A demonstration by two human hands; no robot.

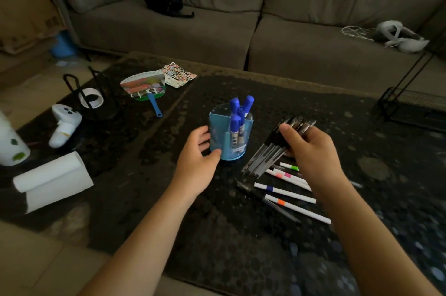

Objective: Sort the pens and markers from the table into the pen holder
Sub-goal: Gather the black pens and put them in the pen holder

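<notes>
Right hand around black pens

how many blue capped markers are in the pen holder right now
4 show. All stand caps up in the pen holder: one at the back left, one at the back right, one between them, one nearest the front. More could be hidden behind these.

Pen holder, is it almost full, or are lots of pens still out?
Partly done. Blue markers already stand in the pen holder, steadied by the left hand. The right hand grips a bundle of dark pens. White markers remain on the table.
</notes>
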